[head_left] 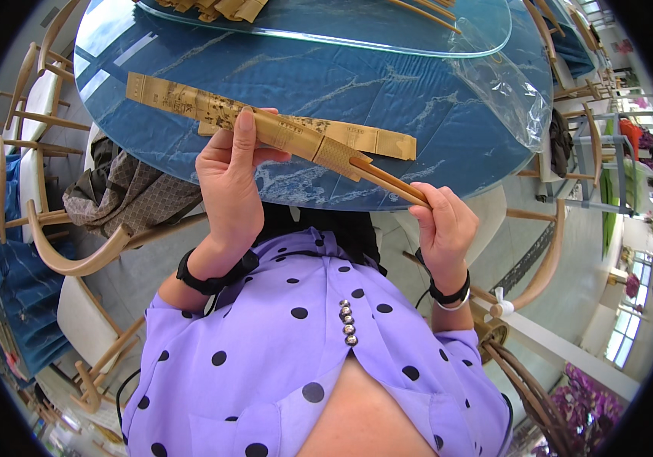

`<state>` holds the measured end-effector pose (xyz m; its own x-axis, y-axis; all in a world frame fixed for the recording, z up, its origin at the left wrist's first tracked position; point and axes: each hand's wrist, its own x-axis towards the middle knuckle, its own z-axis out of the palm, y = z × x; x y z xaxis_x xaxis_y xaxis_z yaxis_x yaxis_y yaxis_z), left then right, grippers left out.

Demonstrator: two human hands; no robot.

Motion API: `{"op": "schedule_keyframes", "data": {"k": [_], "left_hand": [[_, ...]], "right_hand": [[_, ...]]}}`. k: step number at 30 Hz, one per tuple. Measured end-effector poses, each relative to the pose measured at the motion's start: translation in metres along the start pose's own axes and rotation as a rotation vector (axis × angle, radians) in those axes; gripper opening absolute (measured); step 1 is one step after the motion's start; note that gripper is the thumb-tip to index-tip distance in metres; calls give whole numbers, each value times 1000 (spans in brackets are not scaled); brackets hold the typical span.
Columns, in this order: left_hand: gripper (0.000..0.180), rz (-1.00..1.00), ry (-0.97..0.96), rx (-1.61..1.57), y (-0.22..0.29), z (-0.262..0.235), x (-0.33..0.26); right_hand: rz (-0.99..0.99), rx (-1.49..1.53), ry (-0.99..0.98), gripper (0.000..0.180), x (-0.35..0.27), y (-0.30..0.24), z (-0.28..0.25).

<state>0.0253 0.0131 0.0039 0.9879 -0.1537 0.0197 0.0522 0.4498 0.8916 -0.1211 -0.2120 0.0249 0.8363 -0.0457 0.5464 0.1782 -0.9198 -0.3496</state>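
My left hand (pixel 236 167) pinches a long brown paper chopstick sleeve (pixel 296 137) between thumb and fingers, above the table's near edge. From the sleeve's right end stick out the ends of a pair of wooden chopsticks (pixel 389 183). Those ends are gripped between the thumb and fingers of my right hand (pixel 445 225); the rest of their length is hidden in the paper. Behind the held sleeve, another brown paper sleeve (pixel 387 142) lies on the blue marbled table (pixel 326 84), partly covered from view.
A glass turntable (pixel 387 50) carries a pile of brown sleeves (pixel 220 7) and several loose chopsticks (pixel 429 14). Clear plastic wrap (pixel 505 91) lies at the table's right. Wooden chairs surround the table; a patterned bag (pixel 132 194) rests on the left one.
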Motion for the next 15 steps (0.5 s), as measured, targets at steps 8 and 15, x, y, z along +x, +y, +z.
{"op": "schedule_keyframes", "data": {"k": [8, 15], "left_hand": [[36, -2, -40, -1, 5, 3, -4], [35, -9, -144, 37, 4, 8, -6]], "right_hand": [[-10, -13, -5, 26, 2, -1, -2], [-6, 20, -43, 26, 2, -5, 0]]}}
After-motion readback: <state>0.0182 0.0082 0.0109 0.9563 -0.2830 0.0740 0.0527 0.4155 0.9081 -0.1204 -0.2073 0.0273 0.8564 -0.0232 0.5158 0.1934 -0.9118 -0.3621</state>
